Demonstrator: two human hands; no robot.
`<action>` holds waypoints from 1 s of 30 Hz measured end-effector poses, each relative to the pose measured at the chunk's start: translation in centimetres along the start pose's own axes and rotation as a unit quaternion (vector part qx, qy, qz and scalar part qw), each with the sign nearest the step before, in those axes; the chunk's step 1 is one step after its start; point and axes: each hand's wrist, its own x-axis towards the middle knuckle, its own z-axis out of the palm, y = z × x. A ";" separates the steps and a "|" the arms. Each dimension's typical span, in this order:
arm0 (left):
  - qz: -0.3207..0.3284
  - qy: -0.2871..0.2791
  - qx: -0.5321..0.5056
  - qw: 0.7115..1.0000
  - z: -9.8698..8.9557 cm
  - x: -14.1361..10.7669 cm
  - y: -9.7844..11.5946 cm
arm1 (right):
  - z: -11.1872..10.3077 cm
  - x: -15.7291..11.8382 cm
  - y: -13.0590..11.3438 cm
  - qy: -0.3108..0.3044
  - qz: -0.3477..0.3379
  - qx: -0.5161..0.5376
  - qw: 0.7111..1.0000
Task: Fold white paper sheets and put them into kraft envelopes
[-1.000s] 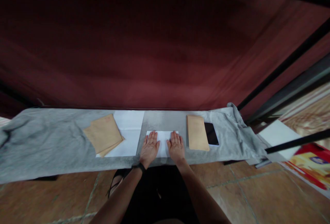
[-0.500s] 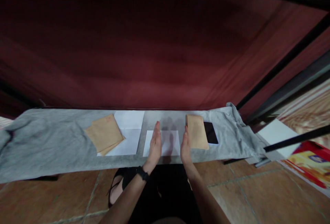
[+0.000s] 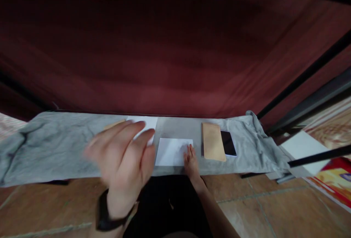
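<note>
My left hand (image 3: 124,154), with a dark band on its wrist, is raised close to the camera and blurred. Its fingers are loosely bent with small gaps between them, and nothing shows in them. Behind it, brown envelopes (image 3: 115,124) and a larger white sheet (image 3: 149,123) are mostly hidden. My right hand (image 3: 191,163) is open at the right edge of a folded-looking white sheet of paper (image 3: 170,152), fingers stretched out over it. To the right of that hand lies a stack of brown envelopes (image 3: 214,141).
A dark-screened phone (image 3: 228,143) lies partly beside the envelope stack. Grey cloth (image 3: 252,150) covers the narrow table, and a dark red panel (image 3: 170,77) rises behind it. A red and yellow box (image 3: 336,179) stands low at the right, near black metal bars.
My left hand has left the white sheet and come up toward the camera, to the left. The right hand has shifted a little onto the sheet's right edge.
</note>
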 end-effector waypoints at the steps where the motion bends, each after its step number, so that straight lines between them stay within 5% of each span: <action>1: -0.021 -0.046 0.048 0.998 0.6 0.8 -1.4 | 0.4 -0.4 0.5 0.000 -0.035 -0.043 0.998; 3: -0.082 -0.220 0.143 0.961 2.6 0.8 -3.8 | 0.6 -1.0 0.9 -0.012 -0.079 -0.126 0.989; 5: -0.099 -0.394 0.195 0.893 4.8 -1.2 -5.2 | 0.4 -1.3 0.9 -0.023 -0.099 -0.189 0.977; 6: -0.084 -0.416 0.188 0.886 5.8 -2.5 -5.5 | 0.2 -1.4 0.7 -0.027 -0.104 -0.212 0.971; 9: 0.006 -0.332 0.113 0.937 7.8 -5.4 -4.6 | -0.1 -1.3 0.2 -0.039 -0.110 -0.254 0.960; 14: 0.049 -0.154 0.009 0.987 11.1 -5.1 -3.8 | 0.1 -1.2 -0.3 -0.044 -0.091 -0.281 0.954; 21: 0.056 -0.266 0.107 0.956 17.4 -9.7 -11.2 | -0.4 -1.5 0.9 -0.013 -0.109 -0.281 0.954; 25: -0.083 -0.247 0.023 0.965 17.1 -9.2 -11.9 | -1.4 -1.6 1.9 -0.018 -0.115 -0.270 0.956; 30: -0.189 -0.131 -0.142 0.963 14.3 -5.8 -6.5 | -1.6 -1.7 2.2 -0.024 -0.108 -0.247 0.963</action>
